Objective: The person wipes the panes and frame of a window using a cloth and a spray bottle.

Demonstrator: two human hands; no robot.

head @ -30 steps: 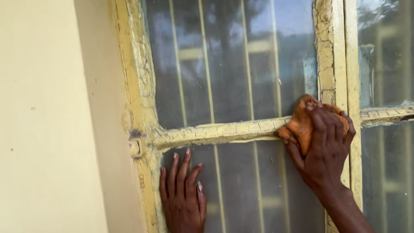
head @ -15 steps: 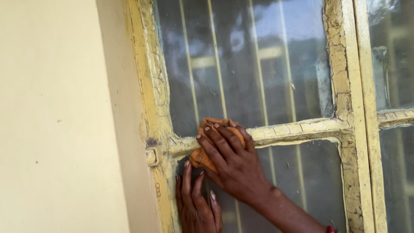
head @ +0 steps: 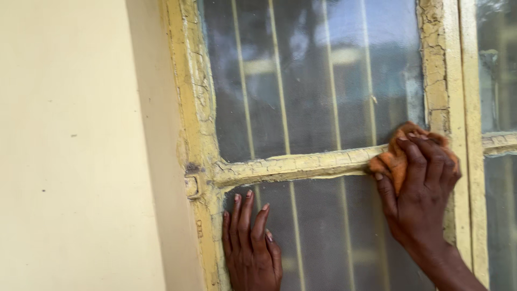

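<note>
The right hand (head: 423, 188) sits at the right of the frame, just below centre height, with its forearm running down to the lower right corner. Its fingers (head: 417, 156) are curled over an orange cloth (head: 396, 159) and press it flat against the crossbar (head: 291, 164), at the point where that bar meets the upright (head: 435, 64). The cloth is bunched; its upper edge shows above the fingertips and its left edge lies on the bar, beside the thumb. The left hand (head: 253, 248) is at the bottom of the frame, left of centre. It holds nothing: palm flat, fingers straight, close together and pointing up, resting on the lower pane (head: 323, 231) just right of the frame (head: 191, 86). Its fingertips end just below the crossbar and do not touch it. The two hands are well apart, with bare pane between them. The crossbar and frame are painted yellow; the paint is cracked and flaking, most heavily on the upright at the upper right. A small metal fitting (head: 191, 186) sits on the frame at the left end of the crossbar. Thin vertical bars (head: 277, 81) and fine mesh show behind the upper pane (head: 323, 75). A plain cream wall (head: 70, 145) fills the left third of the frame. A second pane (head: 498, 64) lies at the far right edge.
</note>
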